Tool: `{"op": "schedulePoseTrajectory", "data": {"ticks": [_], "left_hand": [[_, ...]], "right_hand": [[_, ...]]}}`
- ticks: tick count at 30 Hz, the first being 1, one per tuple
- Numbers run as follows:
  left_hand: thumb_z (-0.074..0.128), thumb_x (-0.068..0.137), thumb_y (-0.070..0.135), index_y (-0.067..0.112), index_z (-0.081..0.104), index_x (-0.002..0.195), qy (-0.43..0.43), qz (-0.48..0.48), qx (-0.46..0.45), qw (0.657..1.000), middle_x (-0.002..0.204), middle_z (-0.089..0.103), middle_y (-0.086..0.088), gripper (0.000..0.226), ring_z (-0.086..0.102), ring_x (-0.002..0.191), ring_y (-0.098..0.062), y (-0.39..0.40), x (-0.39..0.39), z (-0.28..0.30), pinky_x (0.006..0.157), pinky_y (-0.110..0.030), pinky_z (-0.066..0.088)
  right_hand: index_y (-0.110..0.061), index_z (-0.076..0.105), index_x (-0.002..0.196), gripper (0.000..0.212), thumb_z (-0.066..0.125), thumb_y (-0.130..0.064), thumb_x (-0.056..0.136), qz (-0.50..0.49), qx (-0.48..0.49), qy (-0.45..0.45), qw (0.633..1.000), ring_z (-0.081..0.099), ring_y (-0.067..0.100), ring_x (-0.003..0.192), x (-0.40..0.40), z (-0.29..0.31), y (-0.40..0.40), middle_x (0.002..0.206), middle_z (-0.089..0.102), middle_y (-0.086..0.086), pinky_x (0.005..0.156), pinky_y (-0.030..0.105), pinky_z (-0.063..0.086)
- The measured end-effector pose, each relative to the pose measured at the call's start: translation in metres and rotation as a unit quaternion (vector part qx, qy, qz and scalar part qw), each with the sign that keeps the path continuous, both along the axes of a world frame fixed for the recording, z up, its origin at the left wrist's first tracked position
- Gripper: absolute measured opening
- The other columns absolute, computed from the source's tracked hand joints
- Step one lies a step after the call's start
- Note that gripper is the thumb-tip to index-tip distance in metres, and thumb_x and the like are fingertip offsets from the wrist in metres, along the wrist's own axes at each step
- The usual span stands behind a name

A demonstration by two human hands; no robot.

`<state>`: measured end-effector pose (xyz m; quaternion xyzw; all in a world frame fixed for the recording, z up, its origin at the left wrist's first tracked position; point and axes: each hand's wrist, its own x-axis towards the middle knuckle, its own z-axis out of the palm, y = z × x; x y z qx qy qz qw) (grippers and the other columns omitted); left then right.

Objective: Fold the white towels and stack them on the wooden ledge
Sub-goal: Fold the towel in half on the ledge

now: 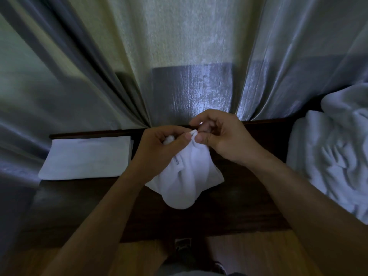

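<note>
- We are holding a small white towel [187, 176] up over the dark wooden ledge [199, 222], its bunched body hanging down between our forearms.
- Our left hand [161, 150] is gripping the towel's upper part, fingers curled round a gathered fold.
- Our right hand [221, 136] is pinching the towel's top corner between thumb and fingertips, touching the left thumb.
- A folded white towel [85, 158] is lying flat on the ledge to the left, well apart.
- A heap of unfolded white towels [330, 156] is piling up at the right.
- Pale curtains [179, 46] are hanging behind the ledge.
</note>
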<state>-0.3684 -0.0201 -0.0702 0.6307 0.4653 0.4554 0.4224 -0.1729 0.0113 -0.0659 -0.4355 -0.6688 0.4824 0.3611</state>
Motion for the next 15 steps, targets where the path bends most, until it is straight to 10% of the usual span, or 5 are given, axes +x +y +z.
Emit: {"op": "schedulePoseTrajectory", "data": {"ticks": [15], "left_hand": [[0.086,0.073,0.039,0.033,0.056,0.095,0.232,0.182,0.121,0.948,0.094,0.062,0.012,0.037,0.055,0.085,0.005,-0.013,0.0,-0.017,0.073,-0.003,0.037]], "right_hand": [[-0.021,0.078,0.099,0.009,0.073,-0.015,0.093,-0.092,0.054,-0.037,0.994,0.063,0.015,0.067,0.01,-0.005,0.002,0.088,0.071,-0.01,0.064,0.03,0.052]]}}
